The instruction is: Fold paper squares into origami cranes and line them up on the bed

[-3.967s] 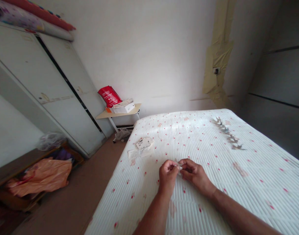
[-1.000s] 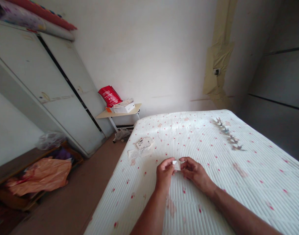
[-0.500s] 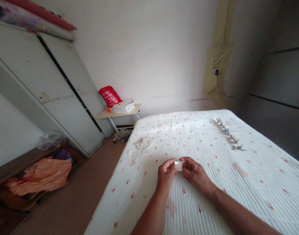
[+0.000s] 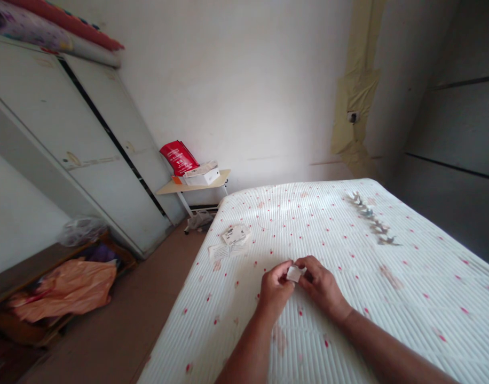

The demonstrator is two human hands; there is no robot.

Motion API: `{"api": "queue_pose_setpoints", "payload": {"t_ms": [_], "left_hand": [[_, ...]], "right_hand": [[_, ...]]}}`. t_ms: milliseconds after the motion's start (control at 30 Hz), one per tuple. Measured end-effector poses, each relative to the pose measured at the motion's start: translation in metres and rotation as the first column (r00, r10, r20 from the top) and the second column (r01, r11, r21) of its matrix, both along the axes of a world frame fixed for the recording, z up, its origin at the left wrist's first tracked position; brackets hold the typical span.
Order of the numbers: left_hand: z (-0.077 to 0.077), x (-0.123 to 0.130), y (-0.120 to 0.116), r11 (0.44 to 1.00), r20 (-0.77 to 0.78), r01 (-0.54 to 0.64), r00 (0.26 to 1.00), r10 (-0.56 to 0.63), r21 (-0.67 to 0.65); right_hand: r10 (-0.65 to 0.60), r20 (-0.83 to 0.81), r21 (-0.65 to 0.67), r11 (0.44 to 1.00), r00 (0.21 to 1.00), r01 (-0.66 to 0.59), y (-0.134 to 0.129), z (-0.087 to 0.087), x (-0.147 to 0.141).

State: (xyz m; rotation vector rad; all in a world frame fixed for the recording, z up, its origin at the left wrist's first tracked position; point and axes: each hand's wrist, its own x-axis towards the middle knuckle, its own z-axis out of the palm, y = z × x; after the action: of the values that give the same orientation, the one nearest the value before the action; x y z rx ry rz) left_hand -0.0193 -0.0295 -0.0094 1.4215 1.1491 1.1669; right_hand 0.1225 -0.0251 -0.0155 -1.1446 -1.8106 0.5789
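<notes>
Left hand and right hand, fingers pinching a small white paper from opposite sides, over the bed; printed slips near its left edge, a row of folded figures toward its far right corner.

1 head view, forward-down over the bed

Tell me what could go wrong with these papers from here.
The small white paper, between the left hand and the right hand, could tear or slip. Dropped, it might be hard to see on the pale bed cover. The loose papers, near its left edge, might slide off.
</notes>
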Motion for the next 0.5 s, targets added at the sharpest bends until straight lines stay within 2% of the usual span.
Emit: {"api": "queue_pose_setpoints", "payload": {"t_ms": [100,233,500], "left_hand": [[-0.0002,-0.0007,-0.0001,1.0,-0.012,-0.018,1.0,0.018,-0.002],[-0.0022,-0.0004,-0.001,0.998,-0.021,-0.053,0.998,0.053,0.02],[-0.0037,0.0012,-0.0041,0.969,-0.168,-0.119,0.973,0.158,0.217]], "right_hand": [[0.022,0.048,0.067,0.997,0.999,-0.025,-0.0007,0.0017,0.0003],[0.013,0.085,0.069,0.997,0.996,-0.019,-0.0005,0.0019,0.0],[0.016,0.071,0.033,0.999,0.997,-0.018,-0.0004,-0.0016,-0.0016]]}}
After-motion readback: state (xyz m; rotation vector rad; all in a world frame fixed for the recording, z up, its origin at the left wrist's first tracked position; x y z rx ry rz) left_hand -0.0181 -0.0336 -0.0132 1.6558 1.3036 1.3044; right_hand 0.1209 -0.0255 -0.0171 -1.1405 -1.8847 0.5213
